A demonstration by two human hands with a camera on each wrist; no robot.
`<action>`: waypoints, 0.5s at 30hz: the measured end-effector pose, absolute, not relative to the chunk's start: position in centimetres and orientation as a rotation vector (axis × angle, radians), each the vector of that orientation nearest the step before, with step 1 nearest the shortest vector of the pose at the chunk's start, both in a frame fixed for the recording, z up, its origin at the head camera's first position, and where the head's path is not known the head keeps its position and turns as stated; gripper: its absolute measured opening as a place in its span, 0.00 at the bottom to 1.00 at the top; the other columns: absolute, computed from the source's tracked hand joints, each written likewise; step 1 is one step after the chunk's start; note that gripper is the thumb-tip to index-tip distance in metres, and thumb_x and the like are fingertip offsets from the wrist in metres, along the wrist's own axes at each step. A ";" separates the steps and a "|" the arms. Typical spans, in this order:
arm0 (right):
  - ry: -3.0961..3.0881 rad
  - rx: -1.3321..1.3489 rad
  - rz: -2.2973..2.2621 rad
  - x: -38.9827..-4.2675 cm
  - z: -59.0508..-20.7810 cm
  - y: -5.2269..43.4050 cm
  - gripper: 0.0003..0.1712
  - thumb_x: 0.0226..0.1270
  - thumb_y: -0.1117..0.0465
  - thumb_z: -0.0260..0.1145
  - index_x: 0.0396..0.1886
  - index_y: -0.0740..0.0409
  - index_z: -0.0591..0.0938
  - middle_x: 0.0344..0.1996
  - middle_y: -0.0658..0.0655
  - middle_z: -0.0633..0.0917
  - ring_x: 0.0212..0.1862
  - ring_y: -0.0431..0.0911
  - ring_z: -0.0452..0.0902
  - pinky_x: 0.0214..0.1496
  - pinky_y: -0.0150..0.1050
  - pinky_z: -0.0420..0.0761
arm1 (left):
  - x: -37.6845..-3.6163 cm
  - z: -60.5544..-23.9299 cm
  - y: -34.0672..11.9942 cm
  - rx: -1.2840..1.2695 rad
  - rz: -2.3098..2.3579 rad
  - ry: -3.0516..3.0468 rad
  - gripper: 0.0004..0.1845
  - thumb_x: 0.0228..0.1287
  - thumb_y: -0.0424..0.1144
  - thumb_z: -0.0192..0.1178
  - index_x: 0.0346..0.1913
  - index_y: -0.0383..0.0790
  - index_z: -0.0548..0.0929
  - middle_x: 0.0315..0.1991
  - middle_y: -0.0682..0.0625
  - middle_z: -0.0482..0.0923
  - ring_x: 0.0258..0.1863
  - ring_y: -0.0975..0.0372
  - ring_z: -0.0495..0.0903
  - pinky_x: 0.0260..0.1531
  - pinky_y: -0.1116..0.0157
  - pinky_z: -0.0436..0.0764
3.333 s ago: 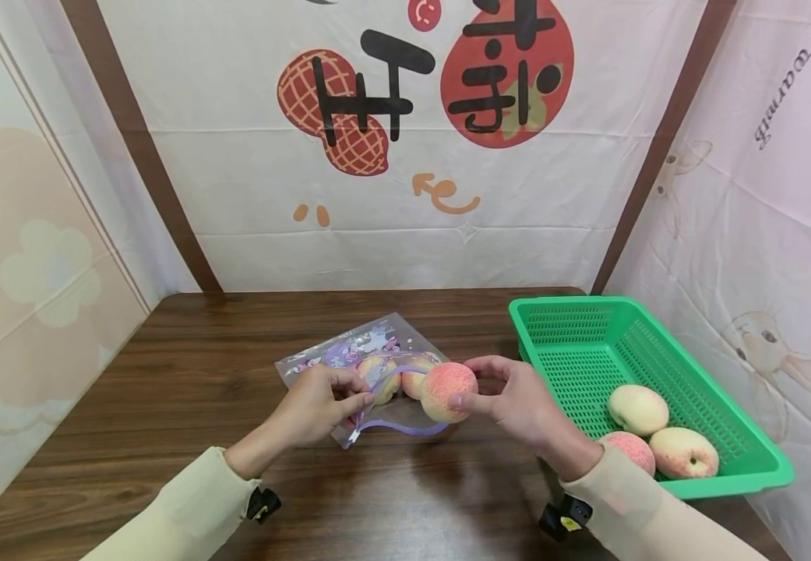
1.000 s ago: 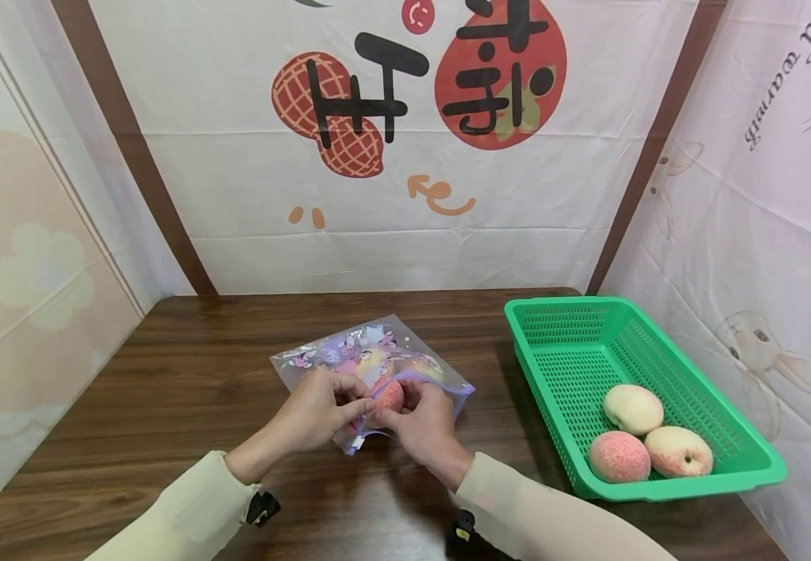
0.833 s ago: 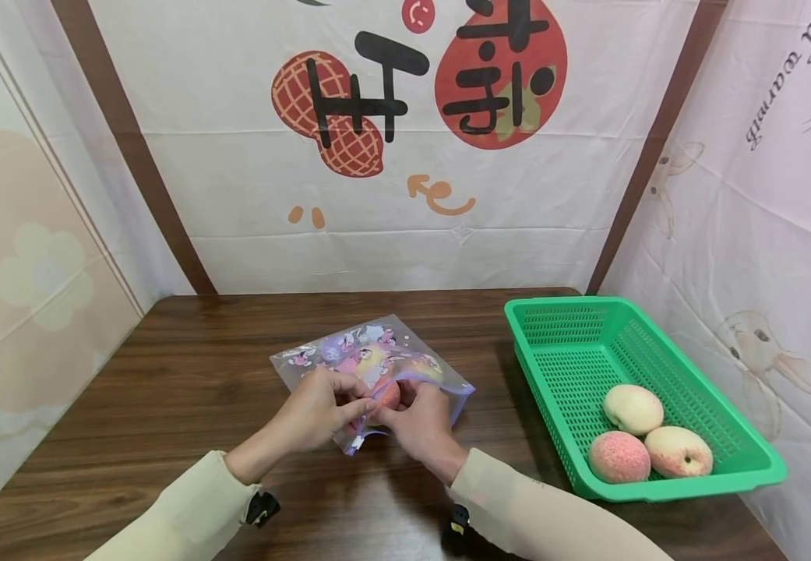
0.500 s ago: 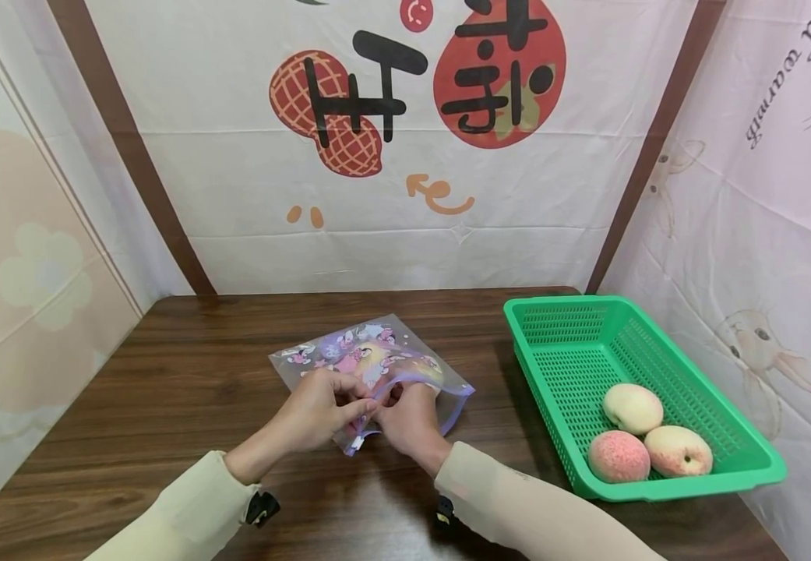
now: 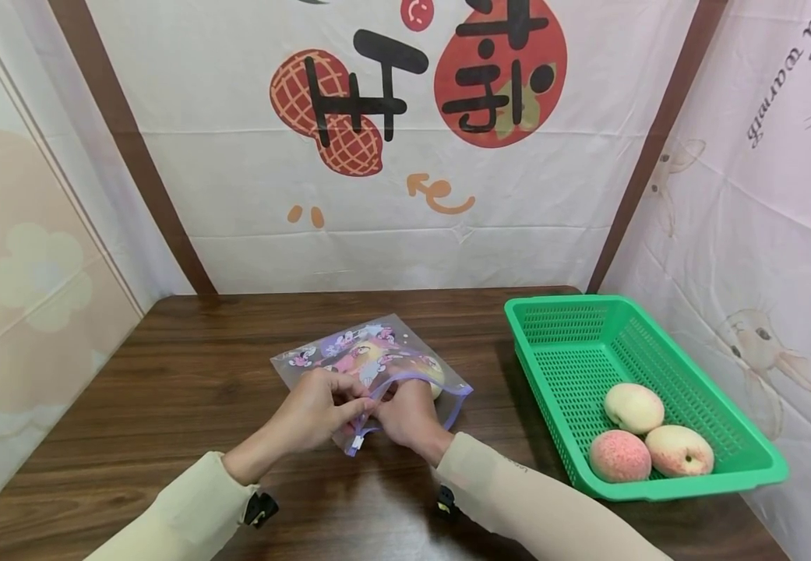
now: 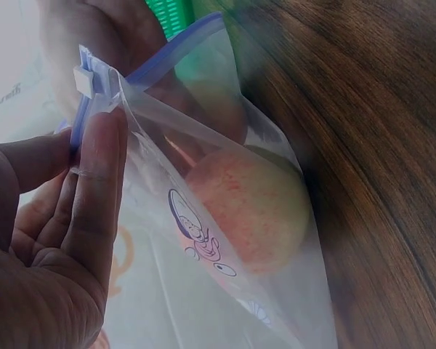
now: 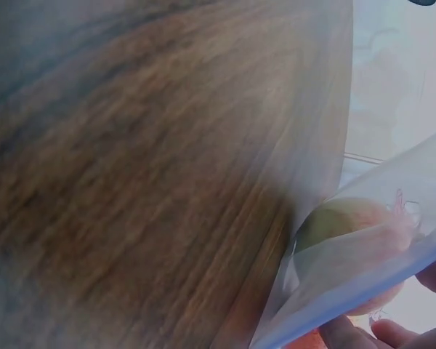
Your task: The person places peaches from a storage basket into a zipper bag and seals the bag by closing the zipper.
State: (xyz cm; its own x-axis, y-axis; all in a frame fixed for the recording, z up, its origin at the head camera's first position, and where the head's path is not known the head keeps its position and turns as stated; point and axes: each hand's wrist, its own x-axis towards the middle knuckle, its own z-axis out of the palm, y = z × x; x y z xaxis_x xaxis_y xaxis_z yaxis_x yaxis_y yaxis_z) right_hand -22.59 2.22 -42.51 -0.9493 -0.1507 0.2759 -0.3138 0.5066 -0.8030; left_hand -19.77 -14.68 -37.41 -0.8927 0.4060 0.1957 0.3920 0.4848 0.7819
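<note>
Forearms in cream sleeves reach toward 12 o'clock and meet over the brown wooden table. Left hand pinches the purple zip edge of the clear printed plastic bag, which lies at table centre. Right hand is inside the bag mouth; its grip is hidden.

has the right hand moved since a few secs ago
Yes. The right hand went left, away from the green basket, and now reaches into the zip bag's mouth beside the left hand.

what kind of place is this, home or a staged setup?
Likely a staged recording booth rather than a lived-in room. Printed fabric backdrops close in three sides of a wooden table, and the only props are a green basket of peaches and a printed zip bag.
</note>
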 end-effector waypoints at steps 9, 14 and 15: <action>-2.620 0.389 1.517 -21.4 -42.4 3.0 0.04 0.64 0.57 0.77 0.35 0.48 0.88 0.36 0.48 0.90 0.44 0.44 0.86 0.46 0.36 0.85 | -19.8 -37.3 -14.9 0.702 1.447 2.662 0.09 0.67 0.36 0.70 0.27 0.39 0.86 0.23 0.51 0.83 0.20 0.59 0.84 0.19 0.63 0.85; -2.610 0.418 1.503 -20.7 -41.8 3.7 0.09 0.63 0.53 0.78 0.37 0.49 0.88 0.43 0.56 0.90 0.50 0.53 0.86 0.52 0.46 0.86 | -19.8 -37.2 -15.0 0.695 1.459 2.653 0.09 0.67 0.35 0.70 0.27 0.39 0.86 0.24 0.50 0.83 0.21 0.59 0.84 0.19 0.62 0.85; -2.614 0.418 1.501 -20.5 -41.6 4.0 0.10 0.62 0.52 0.79 0.38 0.50 0.88 0.44 0.57 0.90 0.49 0.53 0.86 0.52 0.46 0.86 | -19.8 -37.2 -15.0 0.698 1.457 2.655 0.09 0.67 0.35 0.70 0.27 0.39 0.86 0.24 0.50 0.83 0.21 0.59 0.84 0.19 0.62 0.85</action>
